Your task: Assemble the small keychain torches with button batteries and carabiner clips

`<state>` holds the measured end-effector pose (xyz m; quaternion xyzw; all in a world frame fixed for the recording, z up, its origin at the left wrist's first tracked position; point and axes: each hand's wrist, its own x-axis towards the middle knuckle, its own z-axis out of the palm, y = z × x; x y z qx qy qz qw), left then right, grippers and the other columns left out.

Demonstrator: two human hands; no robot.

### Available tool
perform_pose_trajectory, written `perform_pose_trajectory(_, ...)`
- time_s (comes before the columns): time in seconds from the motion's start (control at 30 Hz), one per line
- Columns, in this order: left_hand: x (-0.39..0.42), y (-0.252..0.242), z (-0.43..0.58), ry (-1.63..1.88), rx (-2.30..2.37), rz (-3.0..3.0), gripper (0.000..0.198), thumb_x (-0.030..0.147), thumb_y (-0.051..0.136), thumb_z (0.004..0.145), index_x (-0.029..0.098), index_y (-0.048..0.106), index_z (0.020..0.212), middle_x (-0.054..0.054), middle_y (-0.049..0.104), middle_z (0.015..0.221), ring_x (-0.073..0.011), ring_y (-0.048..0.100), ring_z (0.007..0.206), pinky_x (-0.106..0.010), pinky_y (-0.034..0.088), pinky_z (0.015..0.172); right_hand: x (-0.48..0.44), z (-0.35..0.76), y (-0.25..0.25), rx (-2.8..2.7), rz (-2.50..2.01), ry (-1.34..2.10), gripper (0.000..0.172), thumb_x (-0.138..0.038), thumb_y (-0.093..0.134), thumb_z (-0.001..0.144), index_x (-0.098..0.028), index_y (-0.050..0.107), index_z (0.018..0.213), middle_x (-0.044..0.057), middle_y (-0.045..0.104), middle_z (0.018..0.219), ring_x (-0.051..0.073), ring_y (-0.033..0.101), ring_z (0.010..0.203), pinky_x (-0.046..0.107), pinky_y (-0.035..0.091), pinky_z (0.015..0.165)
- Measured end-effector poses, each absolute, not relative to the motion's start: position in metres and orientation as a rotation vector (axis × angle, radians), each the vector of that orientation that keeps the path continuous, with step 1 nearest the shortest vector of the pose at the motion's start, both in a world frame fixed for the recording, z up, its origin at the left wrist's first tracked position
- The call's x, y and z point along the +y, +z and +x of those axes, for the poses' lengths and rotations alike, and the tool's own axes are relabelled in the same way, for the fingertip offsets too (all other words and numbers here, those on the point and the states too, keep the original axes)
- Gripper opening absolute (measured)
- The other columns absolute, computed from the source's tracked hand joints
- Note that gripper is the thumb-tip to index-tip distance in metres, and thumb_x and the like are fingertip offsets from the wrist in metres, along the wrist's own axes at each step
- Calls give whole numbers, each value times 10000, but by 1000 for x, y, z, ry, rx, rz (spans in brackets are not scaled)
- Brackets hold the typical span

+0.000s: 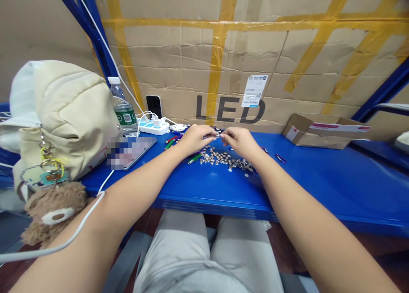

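Apparently, in the head view, your left hand (194, 138) and right hand (239, 140) had a narrow grip on a slender piece (219, 135), probably steadying it, near the worktop's (204, 186) far edge; metal discs (220, 158) lay nearer the front edge, seemingly handy.

Bare hands (195, 138), uncovered forearms (137, 190), what look like light-grey trousers (179, 237).
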<state>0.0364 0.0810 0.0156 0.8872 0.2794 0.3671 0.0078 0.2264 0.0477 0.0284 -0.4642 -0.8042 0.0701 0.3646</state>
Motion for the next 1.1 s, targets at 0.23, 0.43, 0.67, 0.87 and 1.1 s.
perform_pose_trajectory(0.23, 76, 18, 34, 1134, 912, 3141, 266, 343, 411, 917, 233, 649, 962, -45, 694, 960, -159, 613, 892, -329, 324, 779, 49, 227, 25, -1863, -1193, 754, 255, -378, 563, 811, -161, 576, 679, 28, 637, 592, 129, 604, 573, 244, 460, 599)
perform_pose_trajectory(0.43, 76, 17, 34, 1111, 886, 3213, 281, 318, 375, 931, 250, 643, 979, -61, 695, 948, -169, 597, 873, -353, 293, 792, 53, 227, 21, -1693, -1144, 1049, 271, -389, 623, 774, -158, 555, 649, 16, 597, 592, 91, 557, 530, 217, 474, 567)
perform_pose_trajectory(0.67, 69, 18, 52, 1012, 1123, 2967, 298, 294, 429, 900, 215, 566, 1153, -63, 648, 1118, -195, 590, 995, -340, 370, 843, 60, 241, 30, -1873, -1422, 588, 302, -417, 507, 835, -163, 567, 682, 60, 644, 682, 144, 595, 604, 266, 474, 608)
perform_pose_trajectory(0.87, 75, 16, 47, 945, 976, 2512, 322, 324, 425, 900, 189, 552, 1163, -82, 624, 1160, -173, 597, 1010, -317, 449, 859, 67, 281, 33, -2077, -1895, 53, 253, -392, 593, 759, -156, 673, 802, 102, 697, 850, 202, 618, 762, 266, 440, 653)
perform_pose_trajectory(1.1, 82, 19, 45, 991, 789, 1904, 320, 353, 387, 924, 186, 494, 1175, -133, 631, 1125, -164, 647, 872, -279, 486, 649, 66, 292, 32, -2250, -2102, 233, 147, -276, 627, 708, -205, 713, 804, 46, 712, 856, 179, 634, 726, 249, 441, 606)
